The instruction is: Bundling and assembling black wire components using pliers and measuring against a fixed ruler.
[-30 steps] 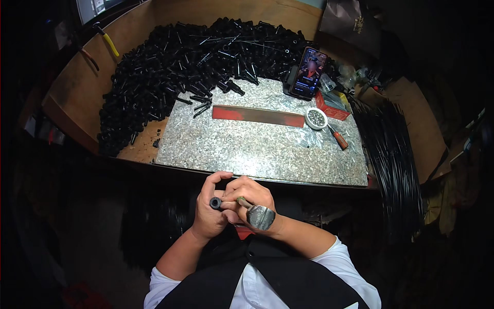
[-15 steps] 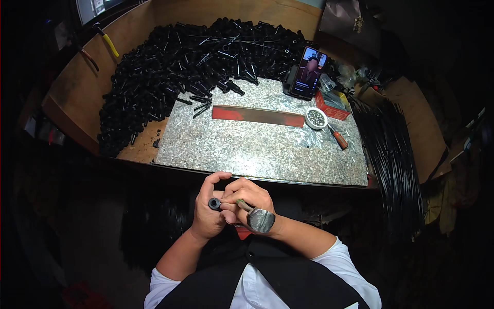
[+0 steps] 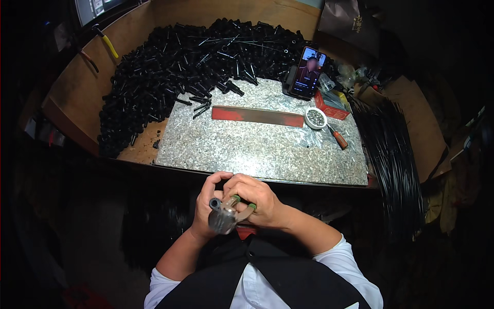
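Note:
In front of the bench edge, above my lap, both hands are close together. My left hand (image 3: pixel 203 222) is closed around a black tube-shaped part (image 3: pixel 214 203), its round hollow end facing up. A pair of pliers (image 3: pixel 223 220) with a wide metal head and green-covered handles is gripped in my right hand (image 3: pixel 259 198). The pliers' handles stand apart, and their head overlaps the near side of the black part. Whether the jaws bite on anything is hidden.
A speckled stone slab (image 3: pixel 247 149) carries a red-and-brown flat bar (image 3: pixel 257 116), a white bowl (image 3: pixel 316 118) of small metal pieces, a screwdriver (image 3: pixel 338 137), a red box (image 3: pixel 333 104) and a propped phone (image 3: pixel 307 72). Black parts (image 3: pixel 170 67) heap behind; long black rods (image 3: pixel 393 159) hang right.
The pliers' head has swung left to the black part, and their handles have spread apart. My right hand has turned with them; my left hand has stayed nearly in place.

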Demonstrator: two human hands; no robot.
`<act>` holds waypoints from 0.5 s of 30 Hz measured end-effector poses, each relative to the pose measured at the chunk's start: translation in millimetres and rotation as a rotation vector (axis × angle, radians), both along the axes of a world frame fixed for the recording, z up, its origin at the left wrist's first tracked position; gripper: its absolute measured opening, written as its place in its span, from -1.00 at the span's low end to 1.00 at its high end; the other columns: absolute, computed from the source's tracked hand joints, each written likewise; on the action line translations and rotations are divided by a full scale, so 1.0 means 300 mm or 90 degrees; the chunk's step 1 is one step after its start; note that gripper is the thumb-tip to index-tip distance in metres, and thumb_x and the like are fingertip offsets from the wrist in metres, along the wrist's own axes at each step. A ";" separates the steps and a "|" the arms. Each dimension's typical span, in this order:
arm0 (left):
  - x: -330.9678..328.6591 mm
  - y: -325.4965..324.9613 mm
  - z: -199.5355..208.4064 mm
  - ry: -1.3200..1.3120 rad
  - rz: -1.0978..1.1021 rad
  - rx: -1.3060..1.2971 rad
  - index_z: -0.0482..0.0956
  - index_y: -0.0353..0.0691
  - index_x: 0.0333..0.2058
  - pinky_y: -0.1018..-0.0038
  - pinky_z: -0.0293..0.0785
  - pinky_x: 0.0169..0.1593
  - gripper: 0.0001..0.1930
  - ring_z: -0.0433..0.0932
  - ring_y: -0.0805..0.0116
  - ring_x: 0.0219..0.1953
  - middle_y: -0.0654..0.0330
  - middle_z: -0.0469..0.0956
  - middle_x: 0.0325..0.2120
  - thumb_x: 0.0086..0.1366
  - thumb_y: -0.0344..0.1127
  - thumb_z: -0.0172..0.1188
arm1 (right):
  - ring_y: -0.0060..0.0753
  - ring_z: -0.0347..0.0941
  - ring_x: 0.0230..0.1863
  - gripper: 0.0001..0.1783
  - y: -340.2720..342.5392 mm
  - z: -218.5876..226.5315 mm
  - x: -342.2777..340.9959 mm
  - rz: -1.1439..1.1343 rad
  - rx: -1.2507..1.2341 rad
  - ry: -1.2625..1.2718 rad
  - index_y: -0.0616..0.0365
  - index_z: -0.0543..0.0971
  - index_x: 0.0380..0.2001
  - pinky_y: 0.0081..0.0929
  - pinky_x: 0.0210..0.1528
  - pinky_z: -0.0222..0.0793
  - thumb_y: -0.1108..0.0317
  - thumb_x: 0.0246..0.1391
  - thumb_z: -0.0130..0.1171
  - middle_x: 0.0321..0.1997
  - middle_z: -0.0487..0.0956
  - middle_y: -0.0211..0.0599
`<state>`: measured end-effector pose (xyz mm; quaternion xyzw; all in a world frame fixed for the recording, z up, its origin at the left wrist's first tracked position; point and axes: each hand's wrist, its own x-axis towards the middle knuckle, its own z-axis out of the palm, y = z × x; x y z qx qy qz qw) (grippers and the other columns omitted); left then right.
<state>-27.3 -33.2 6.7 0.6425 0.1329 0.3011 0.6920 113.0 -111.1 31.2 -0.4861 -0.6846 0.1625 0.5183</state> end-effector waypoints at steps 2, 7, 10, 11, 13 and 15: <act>0.003 -0.004 -0.001 0.002 0.001 -0.029 0.15 -0.38 0.08 0.70 0.36 -0.43 -0.12 0.51 0.60 -0.51 0.31 0.51 -0.60 -0.05 -0.01 0.46 | -0.22 0.44 -0.34 -0.81 0.002 0.010 0.021 0.018 0.006 -0.050 0.19 0.48 -0.42 -0.40 -0.27 0.38 0.44 -0.14 0.25 -0.35 0.46 -0.21; -0.001 -0.007 -0.013 -0.029 -0.025 -0.049 0.15 -0.34 0.10 0.71 0.40 -0.40 0.00 0.53 0.62 -0.45 0.27 0.53 -0.53 -0.23 0.05 0.50 | -0.14 0.42 -0.30 -0.76 -0.001 0.055 0.023 0.037 0.008 -0.197 0.22 0.44 -0.43 -0.33 -0.27 0.38 0.43 -0.19 0.26 -0.32 0.43 -0.21; 0.016 -0.014 -0.009 -0.053 -0.040 -0.107 0.15 -0.33 0.10 0.72 0.39 -0.39 0.02 0.53 0.61 -0.45 0.28 0.52 -0.53 -0.25 0.08 0.48 | -0.12 0.42 -0.29 -0.75 -0.004 0.045 0.038 0.041 0.009 -0.208 0.23 0.42 -0.44 -0.30 -0.26 0.38 0.44 -0.19 0.27 -0.31 0.42 -0.21; 0.014 -0.016 -0.008 -0.039 -0.033 -0.084 0.14 -0.33 0.11 0.72 0.39 -0.40 0.02 0.52 0.61 -0.45 0.28 0.52 -0.53 -0.24 0.09 0.48 | -0.12 0.42 -0.29 -0.75 -0.005 0.046 0.037 0.041 0.009 -0.208 0.23 0.42 -0.44 -0.30 -0.26 0.38 0.44 -0.19 0.27 -0.31 0.42 -0.21; 0.012 -0.015 -0.016 -0.026 -0.026 -0.062 0.14 -0.33 0.11 0.72 0.39 -0.41 0.02 0.52 0.61 -0.46 0.28 0.52 -0.53 -0.23 0.10 0.47 | -0.10 0.42 -0.30 -0.77 -0.005 0.046 0.037 0.052 -0.008 -0.175 0.24 0.41 -0.44 -0.31 -0.25 0.38 0.46 -0.18 0.26 -0.33 0.43 -0.19; 0.004 -0.004 -0.041 -0.032 -0.030 -0.040 0.14 -0.33 0.12 0.71 0.38 -0.43 0.00 0.52 0.61 -0.47 0.29 0.51 -0.53 -0.20 0.08 0.47 | -0.11 0.42 -0.30 -0.78 -0.004 0.042 0.035 0.060 -0.011 -0.149 0.24 0.41 -0.44 -0.32 -0.25 0.38 0.48 -0.17 0.25 -0.34 0.43 -0.19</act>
